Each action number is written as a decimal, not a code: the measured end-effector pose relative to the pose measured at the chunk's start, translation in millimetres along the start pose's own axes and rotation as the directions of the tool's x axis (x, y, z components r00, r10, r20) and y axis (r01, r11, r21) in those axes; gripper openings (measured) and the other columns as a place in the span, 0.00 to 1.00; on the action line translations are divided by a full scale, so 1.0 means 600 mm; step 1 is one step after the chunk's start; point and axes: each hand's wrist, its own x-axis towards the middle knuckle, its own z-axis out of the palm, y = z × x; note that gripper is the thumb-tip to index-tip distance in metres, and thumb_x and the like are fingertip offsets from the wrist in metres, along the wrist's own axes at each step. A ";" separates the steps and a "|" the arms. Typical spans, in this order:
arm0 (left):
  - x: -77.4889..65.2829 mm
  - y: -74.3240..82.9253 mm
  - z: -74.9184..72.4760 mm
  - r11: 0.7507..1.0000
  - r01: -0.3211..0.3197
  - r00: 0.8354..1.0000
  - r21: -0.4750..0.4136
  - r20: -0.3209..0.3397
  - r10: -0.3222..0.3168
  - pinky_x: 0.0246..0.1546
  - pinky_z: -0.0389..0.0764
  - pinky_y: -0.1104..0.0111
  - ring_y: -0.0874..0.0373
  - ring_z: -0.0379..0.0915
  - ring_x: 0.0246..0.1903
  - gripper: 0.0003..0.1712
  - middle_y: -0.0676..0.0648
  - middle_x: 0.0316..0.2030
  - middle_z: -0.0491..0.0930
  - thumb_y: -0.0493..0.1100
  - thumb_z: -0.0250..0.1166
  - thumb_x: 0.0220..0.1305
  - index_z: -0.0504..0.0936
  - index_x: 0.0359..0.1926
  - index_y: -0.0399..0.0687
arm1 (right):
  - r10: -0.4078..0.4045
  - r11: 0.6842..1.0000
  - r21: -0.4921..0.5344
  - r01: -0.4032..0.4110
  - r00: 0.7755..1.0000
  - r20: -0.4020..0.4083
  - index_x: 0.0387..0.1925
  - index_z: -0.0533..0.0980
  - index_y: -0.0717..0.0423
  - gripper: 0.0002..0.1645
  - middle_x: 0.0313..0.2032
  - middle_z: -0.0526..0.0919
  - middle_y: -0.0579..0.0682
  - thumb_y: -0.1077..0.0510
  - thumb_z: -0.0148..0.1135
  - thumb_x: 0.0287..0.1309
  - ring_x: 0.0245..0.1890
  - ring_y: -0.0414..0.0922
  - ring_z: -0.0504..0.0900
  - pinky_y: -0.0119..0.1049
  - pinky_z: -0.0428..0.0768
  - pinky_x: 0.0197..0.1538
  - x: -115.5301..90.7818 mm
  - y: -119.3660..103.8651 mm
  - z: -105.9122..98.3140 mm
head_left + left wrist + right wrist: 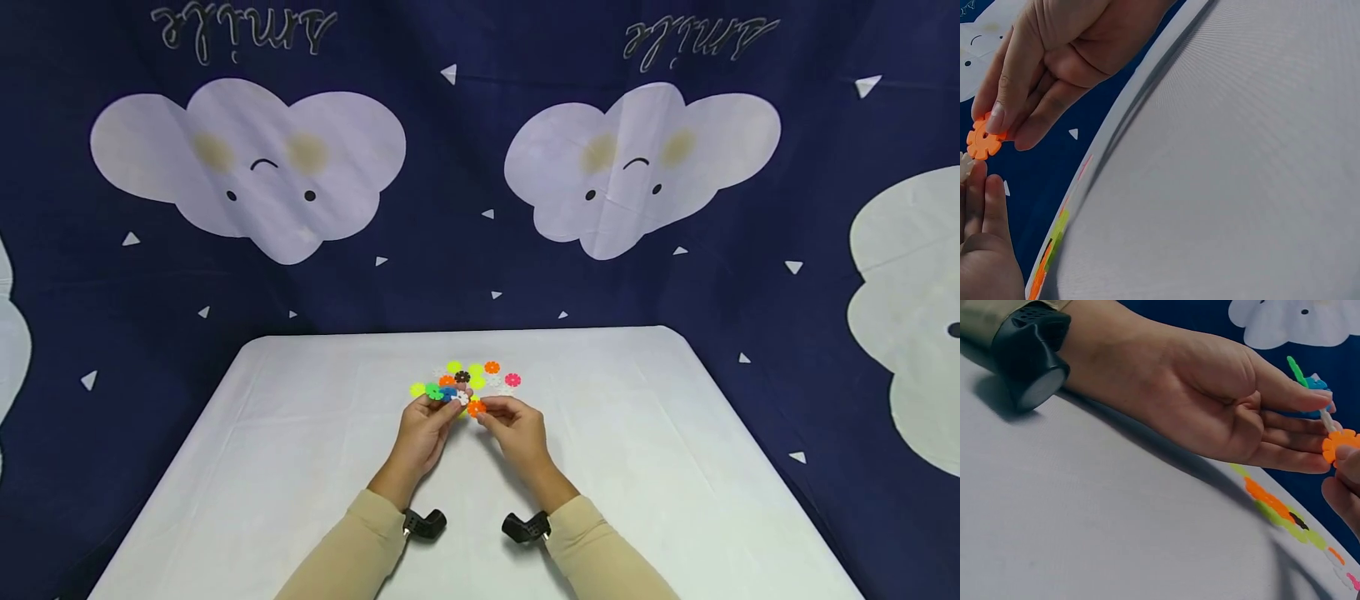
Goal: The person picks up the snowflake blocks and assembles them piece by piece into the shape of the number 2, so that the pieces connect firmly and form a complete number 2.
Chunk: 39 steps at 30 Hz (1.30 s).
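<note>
In the head view my left hand (pixel 422 435) pinches a short chain of notched plastic discs: a green disc (pixel 433 391), a blue disc (pixel 448 394) and a white disc (pixel 461 398). My right hand (pixel 521 433) grips an orange disc (pixel 476 408) between thumb and fingers, right beside the white one. From the right wrist, the orange disc (pixel 1340 445) shows at the lower end of the white piece, with the left thumb over the blue disc (pixel 1316 386). The left wrist view has the orange disc (pixel 985 137) face-on, its edge close to the white disc (pixel 965 166).
Beyond the hands, loose discs lie on the white table (pixel 300 467), among them a brown disc (pixel 462 377), a pink disc (pixel 512 380) and several yellow ones. A dark blue cloth with cloud prints (pixel 255 158) hangs behind the table.
</note>
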 end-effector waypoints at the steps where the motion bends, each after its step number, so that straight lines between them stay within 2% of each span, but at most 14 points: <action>1: -0.001 0.000 0.000 1.000 -0.002 1.000 0.005 0.002 0.002 0.60 0.81 0.60 0.46 0.81 0.58 0.24 0.25 0.62 0.76 0.26 0.63 0.74 0.68 0.64 0.13 | -0.013 1.000 -0.002 0.013 1.000 0.001 0.44 0.82 0.80 0.13 0.38 0.86 0.72 0.82 0.70 0.55 0.37 0.70 0.86 0.31 0.88 0.41 -0.002 -0.006 0.002; 6: -0.004 0.000 0.001 1.000 -0.017 1.000 0.000 0.013 0.017 0.60 0.81 0.60 0.45 0.81 0.58 0.24 0.25 0.61 0.76 0.25 0.64 0.72 0.69 0.64 0.13 | -0.099 0.995 -0.012 0.099 0.995 0.006 0.42 0.83 0.81 0.13 0.35 0.86 0.72 0.83 0.71 0.53 0.33 0.70 0.86 0.32 0.89 0.38 -0.006 -0.031 0.008; 15: -0.007 0.001 0.001 1.000 0.000 1.000 0.004 -0.003 0.000 0.61 0.79 0.59 0.45 0.82 0.57 0.23 0.25 0.62 0.75 0.24 0.63 0.72 0.71 0.64 0.14 | -0.252 0.965 -0.063 0.254 0.967 0.032 0.41 0.84 0.78 0.18 0.37 0.88 0.68 0.85 0.73 0.46 0.32 0.63 0.88 0.39 0.90 0.39 -0.007 -0.008 0.012; 22: -0.007 0.001 -0.001 1.000 0.015 1.000 0.014 -0.009 -0.015 0.62 0.78 0.59 0.45 0.82 0.58 0.22 0.26 0.61 0.77 0.27 0.64 0.73 0.74 0.63 0.17 | -0.405 0.898 -0.166 0.408 0.913 0.056 0.40 0.84 0.78 0.21 0.34 0.88 0.68 0.87 0.74 0.41 0.31 0.63 0.89 0.37 0.89 0.38 -0.009 -0.019 0.016; 28: -0.006 0.000 0.000 1.000 0.011 1.000 0.017 0.000 -0.011 0.61 0.79 0.59 0.45 0.82 0.57 0.21 0.29 0.60 0.80 0.25 0.64 0.72 0.75 0.62 0.17 | -0.461 0.871 -0.175 0.460 0.887 0.036 0.38 0.84 0.79 0.21 0.33 0.87 0.68 0.88 0.75 0.37 0.29 0.63 0.89 0.37 0.89 0.35 -0.009 -0.014 0.015; 34: -0.006 0.000 0.004 0.999 0.006 1.000 0.035 0.030 -0.007 0.59 0.81 0.60 0.46 0.83 0.55 0.19 0.34 0.57 0.83 0.22 0.63 0.70 0.75 0.59 0.14 | -0.508 0.844 -0.184 0.504 0.861 0.028 0.36 0.83 0.81 0.21 0.31 0.87 0.69 0.89 0.75 0.33 0.28 0.58 0.89 0.33 0.89 0.34 -0.008 -0.011 0.010; 39: -0.007 -0.001 0.005 0.999 0.005 1.000 0.038 0.027 -0.006 0.57 0.83 0.61 0.48 0.84 0.53 0.20 0.35 0.56 0.84 0.21 0.62 0.70 0.75 0.61 0.15 | -0.512 0.839 -0.191 0.510 0.858 0.040 0.36 0.84 0.80 0.22 0.30 0.87 0.68 0.88 0.77 0.32 0.28 0.60 0.89 0.32 0.88 0.35 -0.004 -0.004 0.008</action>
